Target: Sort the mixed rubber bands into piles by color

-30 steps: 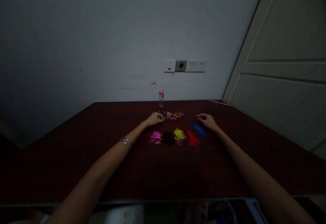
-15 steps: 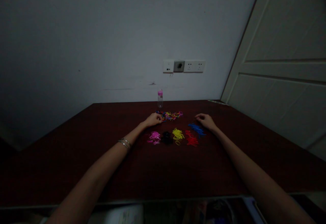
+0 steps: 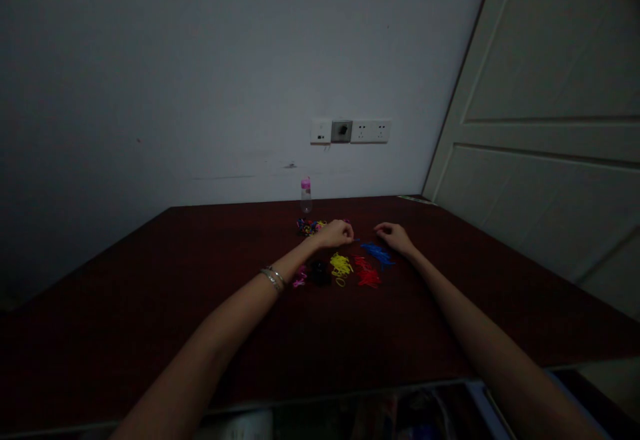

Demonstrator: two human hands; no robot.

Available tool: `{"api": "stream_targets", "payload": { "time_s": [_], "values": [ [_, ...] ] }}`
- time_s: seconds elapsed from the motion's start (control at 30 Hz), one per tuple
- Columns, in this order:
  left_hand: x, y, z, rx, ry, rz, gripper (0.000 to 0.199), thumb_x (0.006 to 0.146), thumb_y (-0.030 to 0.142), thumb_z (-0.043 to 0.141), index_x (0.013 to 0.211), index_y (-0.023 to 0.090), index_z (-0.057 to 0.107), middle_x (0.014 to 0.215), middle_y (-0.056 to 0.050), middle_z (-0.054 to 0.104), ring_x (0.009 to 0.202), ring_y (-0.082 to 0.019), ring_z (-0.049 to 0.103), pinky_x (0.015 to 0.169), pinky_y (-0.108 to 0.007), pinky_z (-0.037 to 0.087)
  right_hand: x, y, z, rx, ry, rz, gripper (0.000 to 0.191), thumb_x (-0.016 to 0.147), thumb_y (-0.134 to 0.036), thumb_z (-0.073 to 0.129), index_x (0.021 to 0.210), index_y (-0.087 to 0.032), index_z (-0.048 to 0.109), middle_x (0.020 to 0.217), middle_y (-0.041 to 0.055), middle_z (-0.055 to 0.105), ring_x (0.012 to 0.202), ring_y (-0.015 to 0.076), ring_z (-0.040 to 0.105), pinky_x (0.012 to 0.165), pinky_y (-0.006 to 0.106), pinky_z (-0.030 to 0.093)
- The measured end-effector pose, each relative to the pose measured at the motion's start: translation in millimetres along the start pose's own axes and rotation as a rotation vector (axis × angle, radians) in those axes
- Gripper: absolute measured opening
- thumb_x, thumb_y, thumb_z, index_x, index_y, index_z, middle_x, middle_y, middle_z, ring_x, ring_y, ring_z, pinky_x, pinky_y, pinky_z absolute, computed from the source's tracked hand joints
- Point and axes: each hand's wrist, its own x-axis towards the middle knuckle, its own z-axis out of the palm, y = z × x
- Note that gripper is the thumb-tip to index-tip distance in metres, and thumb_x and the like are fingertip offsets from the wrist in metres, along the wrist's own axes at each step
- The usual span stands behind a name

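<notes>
Left hand (image 3: 336, 233) is pinching a blue band (image 3: 357, 239).
Right hand (image 3: 396, 237) is resting beside the blue pile (image 3: 377, 253); cannot tell whether its fingers are gripping.

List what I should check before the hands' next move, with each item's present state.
1. Left hand grip on a band: cannot tell; something small and blue shows at its fingertips.
2. Right hand near the blue pile: ok.
3. Yellow pile apart from red pile: ok.
4. Mixed pile fully visible: not ok, left hand covers part.
5. Bottle upright: ok.
</notes>
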Motion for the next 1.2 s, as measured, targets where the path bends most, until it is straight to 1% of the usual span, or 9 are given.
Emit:
{"api": "stream_targets", "payload": {
  "time_s": [0.17, 0.3, 0.43, 0.57, 0.7, 0.8, 0.87, 0.97, 1.2],
  "values": [
    [22, 24, 23.5, 0.044, -0.016, 0.077, 0.018, 0.069, 0.016, 0.055, 0.079, 0.015, 0.069, 0.069, -0.004, 0.064, 0.060, -0.012, 0.052, 0.061, -0.022, 0.038, -1, -2, 0, 0.008, 0.010, -0.012, 0.022, 0.071, -0.019, 0.051, 0.083, -0.017, 0.069, 0.080, 0.0053, 0.069, 0.074, 0.0167, 0.062, 0.070, 0.026, 0.047],
    [23, 21, 28.6, 0.029, 0.022, 0.101, 0.020, 0.072, 0.020, 0.055, 0.085, 0.014, 0.069, 0.073, -0.005, 0.065, 0.063, -0.013, 0.054, 0.062, -0.022, 0.039, -1, -3, 0, 0.021, 0.016, -0.010, 0.022, 0.070, -0.019, 0.052, 0.083, -0.017, 0.069, 0.079, 0.0049, 0.069, 0.072, 0.0166, 0.062, 0.069, 0.027, 0.047],
    [9, -4, 16.5, -0.005, 0.114, 0.033, 0.023, 0.075, 0.025, 0.053, 0.085, 0.013, 0.069, 0.074, -0.006, 0.065, 0.065, -0.013, 0.054, 0.063, -0.022, 0.039, -1, -2, 0, 0.031, 0.006, 0.001, 0.020, 0.071, -0.020, 0.053, 0.083, -0.018, 0.069, 0.079, 0.0041, 0.069, 0.073, 0.0166, 0.062, 0.070, 0.027, 0.047],
    [-16, -45, -10.0, -0.029, 0.286, -0.153, 0.031, 0.078, 0.033, 0.047, 0.083, 0.012, 0.070, 0.075, -0.005, 0.066, 0.068, -0.014, 0.055, 0.063, -0.022, 0.038, 0, 1, 0, 0.032, -0.003, 0.008, 0.020, 0.071, -0.020, 0.053, 0.083, -0.018, 0.069, 0.080, 0.0051, 0.069, 0.075, 0.0176, 0.062, 0.071, 0.028, 0.047],
    [-45, -87, -41.4, 0.013, 0.485, -0.341, 0.036, 0.079, 0.036, 0.043, 0.075, 0.011, 0.069, 0.066, -0.004, 0.064, 0.064, -0.014, 0.054, 0.061, -0.023, 0.037, 2, 2, 1, 0.008, -0.005, 0.003, 0.020, 0.071, -0.021, 0.053, 0.083, -0.018, 0.069, 0.080, 0.0054, 0.069, 0.074, 0.0178, 0.062, 0.072, 0.028, 0.047],
    [-68, -115, -57.8, -0.033, 0.631, -0.461, 0.036, 0.078, 0.035, 0.042, 0.071, 0.011, 0.069, 0.067, -0.004, 0.065, 0.066, -0.015, 0.056, 0.063, -0.022, 0.038, 2, 2, 1, -0.010, -0.018, -0.005, 0.020, 0.072, -0.021, 0.052, 0.084, -0.018, 0.069, 0.082, 0.0054, 0.069, 0.076, 0.0179, 0.062, 0.073, 0.028, 0.047],
    [-80, -130, -62.3, -0.084, 0.699, -0.534, 0.033, 0.076, 0.034, 0.044, 0.068, 0.013, 0.068, 0.069, -0.005, 0.066, 0.068, -0.015, 0.058, 0.064, -0.022, 0.038, 1, 1, 1, -0.024, -0.020, 0.001, 0.021, 0.073, -0.021, 0.052, 0.084, -0.017, 0.069, 0.083, 0.0057, 0.069, 0.077, 0.0182, 0.063, 0.074, 0.029, 0.047],
    [-93, -146, -61.3, -0.138, 0.730, -0.611, 0.033, 0.075, 0.035, 0.045, 0.066, 0.013, 0.068, 0.067, -0.005, 0.066, 0.066, -0.015, 0.058, 0.062, -0.022, 0.038, 0, -1, 0, -0.044, -0.025, 0.000, 0.020, 0.072, -0.019, 0.052, 0.083, -0.017, 0.069, 0.083, 0.0058, 0.070, 0.077, 0.0182, 0.063, 0.074, 0.028, 0.047],
    [-96, -149, -55.7, -0.202, 0.718, -0.600, 0.035, 0.074, 0.038, 0.044, 0.067, 0.012, 0.067, 0.059, -0.004, 0.063, 0.059, -0.015, 0.055, 0.058, -0.023, 0.037, 5, -18, 1, -0.086, -0.089, -0.084, 0.024, 0.074, -0.019, 0.049, 0.088, -0.016, 0.068, 0.087, 0.0054, 0.069, 0.080, 0.0166, 0.063, 0.075, 0.026, 0.046]
  ]
}}
